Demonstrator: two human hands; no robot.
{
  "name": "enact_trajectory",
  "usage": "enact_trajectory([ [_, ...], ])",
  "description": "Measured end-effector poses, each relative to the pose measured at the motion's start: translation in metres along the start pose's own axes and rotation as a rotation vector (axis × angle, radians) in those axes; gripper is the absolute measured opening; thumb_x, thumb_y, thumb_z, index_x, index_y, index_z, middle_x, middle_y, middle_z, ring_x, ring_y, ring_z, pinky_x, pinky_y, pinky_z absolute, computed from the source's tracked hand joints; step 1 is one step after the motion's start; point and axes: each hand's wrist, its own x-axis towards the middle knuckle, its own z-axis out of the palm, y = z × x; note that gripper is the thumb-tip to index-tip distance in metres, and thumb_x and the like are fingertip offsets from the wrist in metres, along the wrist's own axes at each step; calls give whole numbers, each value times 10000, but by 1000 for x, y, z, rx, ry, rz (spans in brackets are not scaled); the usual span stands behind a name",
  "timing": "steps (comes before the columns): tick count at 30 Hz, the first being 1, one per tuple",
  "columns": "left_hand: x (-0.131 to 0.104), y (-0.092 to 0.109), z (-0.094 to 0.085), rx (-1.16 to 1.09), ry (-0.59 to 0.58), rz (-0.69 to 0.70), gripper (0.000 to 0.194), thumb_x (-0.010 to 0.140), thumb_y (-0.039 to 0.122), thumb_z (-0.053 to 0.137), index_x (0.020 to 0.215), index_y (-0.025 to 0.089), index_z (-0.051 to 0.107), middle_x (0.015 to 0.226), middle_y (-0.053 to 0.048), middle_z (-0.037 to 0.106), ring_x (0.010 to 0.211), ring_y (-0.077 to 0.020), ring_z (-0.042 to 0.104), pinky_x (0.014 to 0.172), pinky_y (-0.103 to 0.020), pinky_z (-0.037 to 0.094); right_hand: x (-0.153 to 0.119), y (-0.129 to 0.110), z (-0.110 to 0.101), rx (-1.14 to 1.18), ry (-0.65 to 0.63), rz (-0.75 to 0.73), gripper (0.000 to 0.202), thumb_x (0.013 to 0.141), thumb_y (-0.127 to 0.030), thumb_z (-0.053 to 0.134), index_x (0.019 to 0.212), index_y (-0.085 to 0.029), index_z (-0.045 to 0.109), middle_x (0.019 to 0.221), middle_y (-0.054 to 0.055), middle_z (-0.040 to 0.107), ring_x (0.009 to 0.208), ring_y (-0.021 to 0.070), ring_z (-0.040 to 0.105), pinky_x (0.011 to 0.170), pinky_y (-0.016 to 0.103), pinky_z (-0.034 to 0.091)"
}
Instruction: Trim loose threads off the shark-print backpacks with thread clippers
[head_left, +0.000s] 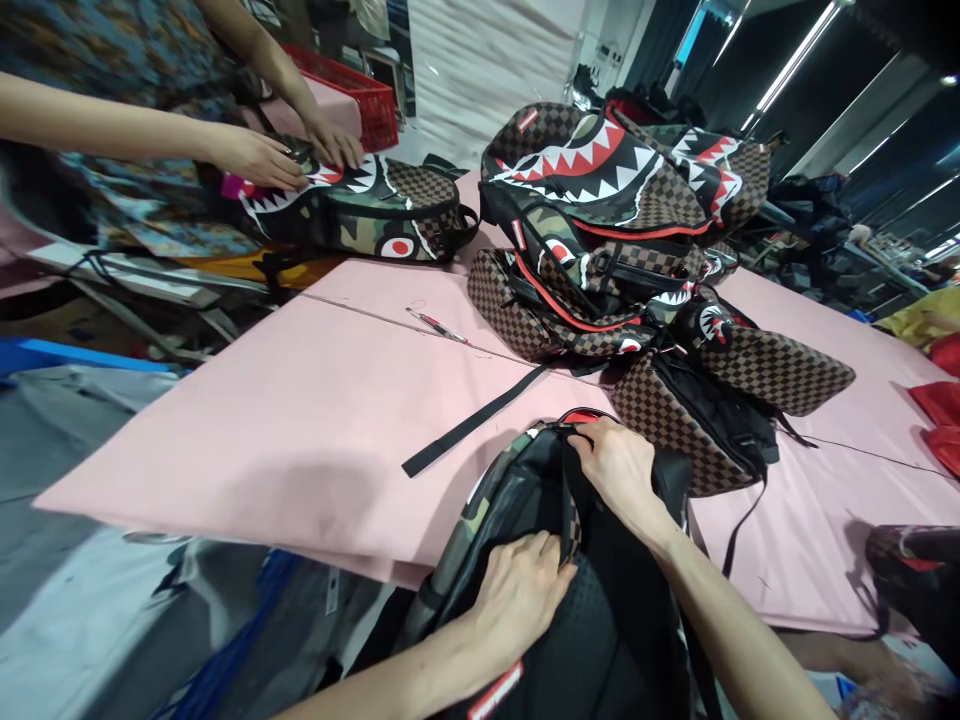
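A black backpack (pixel 622 620) with a camouflage side leans at the near edge of the pink table (pixel 300 400). My left hand (pixel 525 590) is closed on the checkered edge strip of the backpack's opening, its fingertips curled over it. Higher up, my right hand (pixel 619 465) pinches the rim at the top of the same backpack, near a red-lined loop. A red label lies below my left wrist. What is inside the backpack is hidden.
Checkered shark-mouth backpacks (pixel 585 170) are piled beyond my hands. A black strap (pixel 472 425) and small thread snips (pixel 439 325) lie on the table. At the upper left, another person's hands (pixel 262 155) rest on a similar backpack (pixel 360 220). A red crate (pixel 375 110) stands behind.
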Motion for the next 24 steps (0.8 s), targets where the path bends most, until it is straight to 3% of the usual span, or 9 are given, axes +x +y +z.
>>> enact_trajectory([
  [14, 2, 0, 0, -16, -38, -10, 206, 895, 250, 415, 806, 156, 575, 799, -71, 642, 711, -212, 638, 627, -331, 520, 3, -5, -1, -38, -10, -55, 237, 868, -318, 511, 1009, -216, 672, 981, 64, 681, 801, 195, 652, 597, 260, 415],
  [21, 2, 0, -2, -15, -34, -16, 185, 887, 236, 428, 805, 155, 573, 782, -60, 634, 687, -189, 632, 609, -291, 505, 5, 12, 2, 185, -29, 100, 266, 878, -383, 479, 988, -266, 691, 975, 16, 705, 891, 188, 647, 711, 256, 430],
  [24, 1, 0, -1, -7, -26, -13, 198, 893, 247, 422, 802, 153, 570, 785, -66, 635, 691, -191, 632, 613, -291, 501, 4, 15, 3, 182, -43, 87, 270, 864, -388, 498, 1015, -274, 691, 991, 17, 705, 916, 197, 645, 727, 260, 435],
])
